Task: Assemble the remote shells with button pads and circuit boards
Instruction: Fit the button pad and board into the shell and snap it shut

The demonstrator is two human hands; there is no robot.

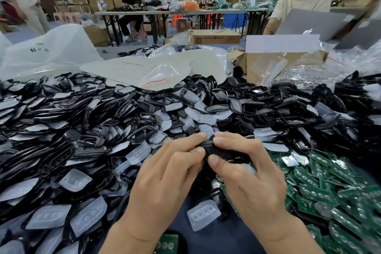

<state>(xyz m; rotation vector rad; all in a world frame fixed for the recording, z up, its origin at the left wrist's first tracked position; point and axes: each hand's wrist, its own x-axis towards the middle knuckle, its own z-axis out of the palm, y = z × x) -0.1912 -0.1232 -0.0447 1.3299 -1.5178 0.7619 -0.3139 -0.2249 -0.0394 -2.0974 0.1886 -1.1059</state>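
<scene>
Remote shell (214, 148) pinched between left hand (165, 173) and right hand (245, 169), fingers curled tight. Risk: uneven squeeze misseats hidden pad or board; halves pop apart.

You have two hands up, your left hand (165, 171) and right hand (247, 173), pinching one black remote shell (214, 148) between their fingertips. Left of and beyond your fingers, the black shells (92, 109) and translucent button pads (75, 179) are heaped past counting. Right of your fingers, the green circuit boards (321, 183) are likewise too many to count. Nearer you than your fingers lie one lone button pad (204, 215) and one lone circuit board (166, 243). Far beyond your fingers you can count four people (132, 6) and one laptop (313, 22).
</scene>
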